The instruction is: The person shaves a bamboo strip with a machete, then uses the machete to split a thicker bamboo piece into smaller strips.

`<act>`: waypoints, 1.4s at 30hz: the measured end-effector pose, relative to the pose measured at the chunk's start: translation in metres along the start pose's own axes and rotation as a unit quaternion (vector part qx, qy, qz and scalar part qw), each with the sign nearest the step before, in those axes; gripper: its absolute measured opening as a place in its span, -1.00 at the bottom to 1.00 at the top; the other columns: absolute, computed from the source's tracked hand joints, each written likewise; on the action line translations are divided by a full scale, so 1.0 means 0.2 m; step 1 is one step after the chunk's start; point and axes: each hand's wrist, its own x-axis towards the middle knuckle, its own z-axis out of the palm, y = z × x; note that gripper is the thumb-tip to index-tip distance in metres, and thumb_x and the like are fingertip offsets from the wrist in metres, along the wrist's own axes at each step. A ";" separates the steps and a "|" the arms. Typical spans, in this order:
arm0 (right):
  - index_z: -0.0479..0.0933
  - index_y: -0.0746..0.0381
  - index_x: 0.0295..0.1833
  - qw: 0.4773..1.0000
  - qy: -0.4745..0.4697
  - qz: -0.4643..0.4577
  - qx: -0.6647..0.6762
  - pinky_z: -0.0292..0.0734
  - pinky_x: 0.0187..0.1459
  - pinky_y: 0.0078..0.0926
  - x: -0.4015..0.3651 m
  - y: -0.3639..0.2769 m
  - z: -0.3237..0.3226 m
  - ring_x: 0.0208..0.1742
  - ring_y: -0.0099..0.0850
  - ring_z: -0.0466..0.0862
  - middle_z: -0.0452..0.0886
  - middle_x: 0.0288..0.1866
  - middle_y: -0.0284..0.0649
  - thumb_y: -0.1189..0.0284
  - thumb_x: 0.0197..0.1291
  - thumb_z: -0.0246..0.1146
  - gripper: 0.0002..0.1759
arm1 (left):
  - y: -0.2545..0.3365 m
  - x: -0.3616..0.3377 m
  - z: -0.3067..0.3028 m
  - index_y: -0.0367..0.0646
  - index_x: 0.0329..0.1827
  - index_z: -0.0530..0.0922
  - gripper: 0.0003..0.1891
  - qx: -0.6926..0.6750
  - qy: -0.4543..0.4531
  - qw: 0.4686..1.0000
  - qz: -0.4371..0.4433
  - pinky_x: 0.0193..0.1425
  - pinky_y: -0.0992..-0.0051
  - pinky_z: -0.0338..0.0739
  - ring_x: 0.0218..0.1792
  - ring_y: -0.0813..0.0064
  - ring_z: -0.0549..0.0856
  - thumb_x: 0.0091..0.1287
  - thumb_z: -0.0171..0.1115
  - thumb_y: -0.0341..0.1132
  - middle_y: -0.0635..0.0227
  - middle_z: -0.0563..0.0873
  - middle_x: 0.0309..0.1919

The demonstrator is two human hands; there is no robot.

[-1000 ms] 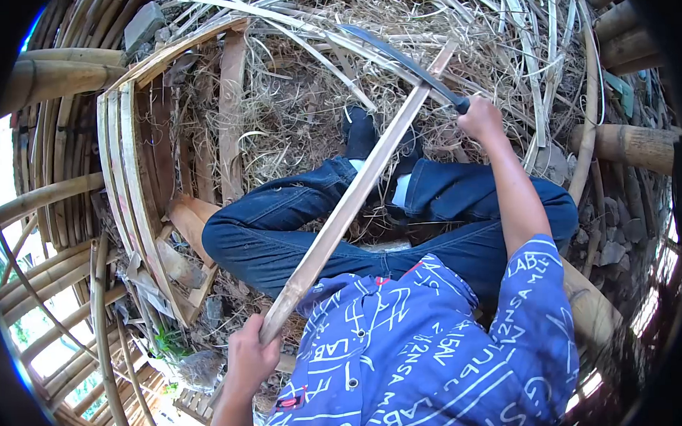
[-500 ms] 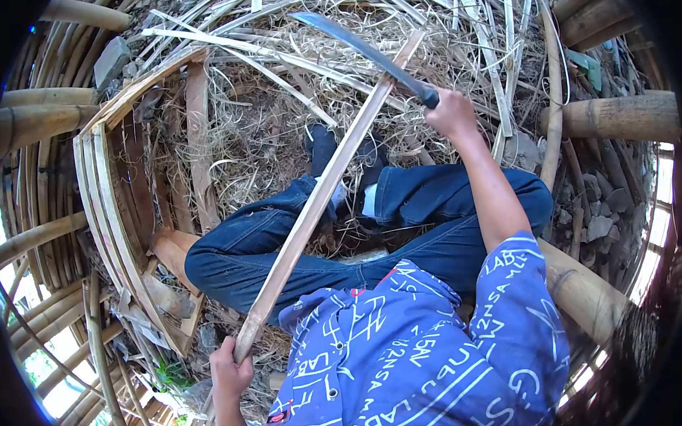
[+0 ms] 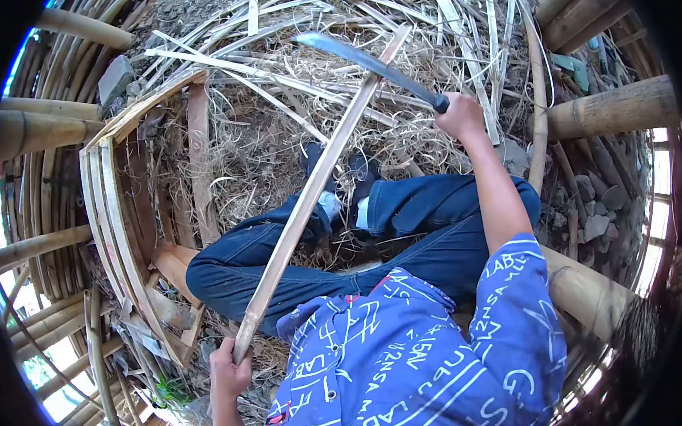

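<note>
My left hand is closed around the near end of a long bamboo strip. The strip slants up and away across my lap, its far end over the shavings. In my right hand is the dark handle of a machete, fingers wrapped round it. Its long curved blade points left and crosses the strip near the far end, overlapping it in this view. My legs in jeans are bent on either side, and dark shoes rest below the strip.
Curly shavings and pale split strips cover the ground ahead. Bent bamboo slats stand at the left. Thick bamboo poles jut in from both sides. Broken stones lie at the right, and a grey block at the upper left.
My right hand and the machete have shifted slightly right and down, with the blade at a slightly different angle. The strip's far end has moved a little left. My left hand keeps its grip.
</note>
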 end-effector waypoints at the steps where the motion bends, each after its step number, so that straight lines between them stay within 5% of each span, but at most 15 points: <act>1: 0.67 0.06 -0.27 1.000 -0.010 0.004 -0.015 0.64 -0.12 -0.10 0.01 0.00 0.00 -0.18 -0.09 0.74 0.74 -0.27 -0.10 0.20 0.00 0.30 -0.77 | -0.01 0.01 -0.01 -0.27 -0.42 0.43 -0.84 -0.005 -0.022 0.999 -0.024 -0.51 0.36 0.38 -0.67 0.18 0.55 0.13 0.29 -0.50 0.09 0.50 -0.68; 6: 0.67 0.08 -0.27 1.000 0.005 0.018 0.006 0.64 -0.10 -0.09 -0.01 0.01 0.06 -0.19 -0.06 0.74 0.73 -0.30 -0.07 0.24 -0.02 0.30 -0.78 | -0.04 -0.01 0.01 -0.27 -0.41 0.44 -0.85 -0.034 -0.013 0.998 -0.045 -0.52 0.34 0.37 -0.68 0.16 0.52 0.14 0.29 -0.49 0.10 0.49 -0.68; 14: 0.62 0.14 -0.33 0.980 0.091 -0.155 0.085 0.62 -0.25 -0.06 -0.14 -0.25 -0.06 -0.36 -0.01 0.71 0.67 -0.46 0.00 0.35 -0.03 0.28 -0.86 | -0.08 -0.03 0.02 -0.26 -0.46 0.42 -0.81 -0.018 0.056 0.998 -0.011 -0.57 0.40 0.30 -0.73 0.33 0.42 0.14 0.32 -0.50 0.16 0.42 -0.73; 20: 0.67 0.06 -0.25 0.999 0.050 0.003 0.006 0.65 -0.13 -0.14 0.15 0.02 -0.22 -0.20 -0.06 0.74 0.73 -0.30 -0.06 0.25 0.00 0.27 -0.79 | -0.31 -0.15 -0.03 -0.24 -0.50 0.38 -0.77 0.050 0.058 0.996 0.041 -0.61 0.43 0.27 -0.75 0.44 0.35 0.11 0.33 -0.50 0.22 0.38 -0.75; 24: 0.66 0.07 -0.24 0.998 0.052 -0.030 0.011 0.64 -0.14 -0.10 0.13 0.00 -0.20 -0.22 -0.01 0.72 0.72 -0.33 -0.05 0.24 0.04 0.24 -0.78 | -0.35 -0.11 -0.02 -0.24 -0.50 0.41 -0.80 -0.072 0.093 0.992 -0.048 -0.61 0.41 0.28 -0.77 0.36 0.42 0.09 0.32 -0.49 0.18 0.41 -0.75; 29: 0.65 0.08 -0.26 0.994 0.061 -0.090 0.005 0.63 -0.17 -0.07 0.00 -0.06 -0.20 -0.25 -0.04 0.73 0.70 -0.38 -0.04 0.26 0.06 0.23 -0.81 | -0.34 -0.09 -0.11 -0.23 -0.49 0.44 -0.82 -0.004 0.041 0.999 -0.022 -0.59 0.38 0.29 -0.76 0.32 0.43 0.07 0.33 -0.47 0.18 0.41 -0.75; 34: 0.67 0.12 -0.16 0.994 0.019 0.105 0.005 0.61 -0.06 -0.09 0.18 0.27 -0.20 -0.12 -0.01 0.72 0.72 -0.23 0.02 0.20 0.04 0.27 -0.70 | -0.36 -0.13 -0.19 -0.23 -0.52 0.46 -0.86 -0.018 -0.020 0.998 -0.057 -0.59 0.38 0.30 -0.75 0.32 0.45 0.01 0.30 -0.46 0.19 0.41 -0.76; 35: 0.67 0.13 -0.14 0.993 0.013 0.118 -0.009 0.60 -0.05 -0.08 0.20 0.30 -0.21 -0.10 0.00 0.72 0.72 -0.21 0.03 0.21 0.04 0.26 -0.69 | -0.30 -0.12 -0.19 -0.24 -0.54 0.46 -0.85 0.067 0.012 0.998 -0.008 -0.58 0.38 0.29 -0.75 0.30 0.45 -0.02 0.29 -0.45 0.19 0.39 -0.77; 39: 0.68 0.18 -0.17 0.992 0.029 0.120 -0.002 0.59 -0.02 -0.04 0.07 0.27 -0.22 -0.08 0.04 0.70 0.72 -0.18 0.07 0.25 0.02 0.22 -0.69 | -0.28 -0.03 -0.17 -0.25 -0.53 0.48 -0.83 0.039 0.032 0.998 0.024 -0.56 0.34 0.31 -0.73 0.29 0.44 0.03 0.32 -0.41 0.15 0.41 -0.76; 42: 0.68 0.22 -0.22 0.992 0.037 0.120 0.026 0.57 -0.04 0.00 0.00 0.24 -0.17 -0.10 0.09 0.69 0.70 -0.23 0.12 0.26 -0.02 0.23 -0.69 | -0.16 0.11 -0.16 -0.28 -0.50 0.50 -0.77 -0.027 0.075 0.997 -0.025 -0.54 0.36 0.34 -0.71 0.36 0.45 0.18 0.35 -0.34 0.18 0.45 -0.75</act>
